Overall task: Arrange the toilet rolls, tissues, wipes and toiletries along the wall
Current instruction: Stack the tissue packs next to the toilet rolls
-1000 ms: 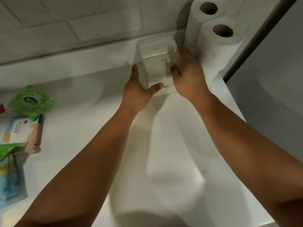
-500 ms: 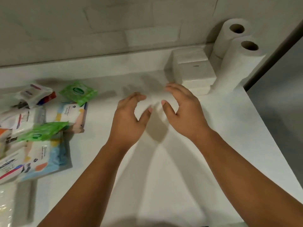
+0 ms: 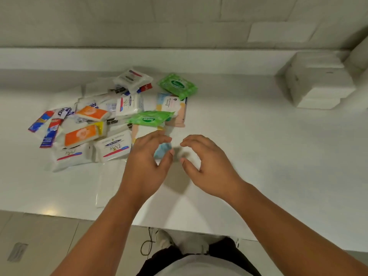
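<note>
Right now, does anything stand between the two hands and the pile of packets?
Nothing visible does. The left hand is over the near edge of the pile; the right hand is beside it, above bare counter.

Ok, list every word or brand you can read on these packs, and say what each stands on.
"Dove": front white pack, upside down.
"Dove": left white pack, upside down.
"Dove": middle white pack, turned sideways.
Too blurred to read: logos on the far green pack and near green pack, print on the orange pack, red-blue sachet and pastel pack.
</note>
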Demonstrator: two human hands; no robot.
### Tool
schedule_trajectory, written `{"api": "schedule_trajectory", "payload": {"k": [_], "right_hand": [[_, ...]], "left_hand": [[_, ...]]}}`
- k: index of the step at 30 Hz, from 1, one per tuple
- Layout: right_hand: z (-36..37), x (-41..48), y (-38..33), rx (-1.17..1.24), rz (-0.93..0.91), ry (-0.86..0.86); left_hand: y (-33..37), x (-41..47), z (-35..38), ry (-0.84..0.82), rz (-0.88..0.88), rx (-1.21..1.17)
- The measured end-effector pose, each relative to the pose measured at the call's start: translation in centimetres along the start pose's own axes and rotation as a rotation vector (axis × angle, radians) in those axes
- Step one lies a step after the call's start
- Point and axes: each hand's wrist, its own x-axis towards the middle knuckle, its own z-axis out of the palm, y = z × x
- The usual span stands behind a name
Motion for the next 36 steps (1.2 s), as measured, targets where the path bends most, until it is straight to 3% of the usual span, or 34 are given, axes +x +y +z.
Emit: {"api": "schedule_trajectory", "payload": {"k": [8,13,18,23,30,36], "right_hand": [[9.9,0.0,-6.2,-0.069,0.059,-0.22],[13.4,-0.3,-8.0,-0.126,0.144,-0.373],[15.7,-0.3,-8.2,-0.179,0.18,-0.315],[16.2,0.0,-8.5,-0.05,0.212,-0.288],[15.6,0.2,-9.6,0.165,0.247,-0.242],[15.0,-0.2,-10.6,0.483,0.325,-0.15]], "left_hand": [[-9.8,-4.3,-6.7,0.044,-0.059,0.036],[-14.2,-4.8,-8.7,-0.072,-0.179,0.107],[-15.6,-4.6,-8.5,-0.164,-0.211,0.123],[-16.8,-4.0,-8.5,-0.181,-0.227,0.1],[-16.3,-3.2,-9.0,-0.028,-0.396,-0.193],[-13.4,-3.3,-6.9,0.325,-0.534,-0.464]]}}
